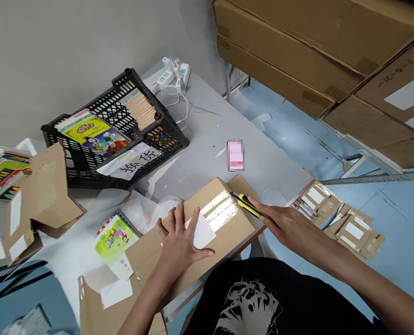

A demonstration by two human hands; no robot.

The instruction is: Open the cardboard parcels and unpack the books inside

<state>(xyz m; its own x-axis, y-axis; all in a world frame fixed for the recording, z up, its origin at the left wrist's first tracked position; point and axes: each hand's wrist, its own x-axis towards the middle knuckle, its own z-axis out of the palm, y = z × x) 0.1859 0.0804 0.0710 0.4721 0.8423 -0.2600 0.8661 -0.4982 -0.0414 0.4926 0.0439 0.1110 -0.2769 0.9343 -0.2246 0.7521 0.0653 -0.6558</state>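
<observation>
Box (226, 239) sat under my spread left hand (182, 242); right hand (280, 221), apart, gripped cutter (246, 203) near tape (221, 211). Likely was cutting step; next move needed steady pressure.

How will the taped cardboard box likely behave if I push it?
The cardboard box should stay fairly stiff, as its edges look straight. It seems unlikely to roll, lying on a broad face. Its glossy tape may feel slippery.

The cutter (248, 205) is yellow-black, the box (224, 238) brown.
</observation>
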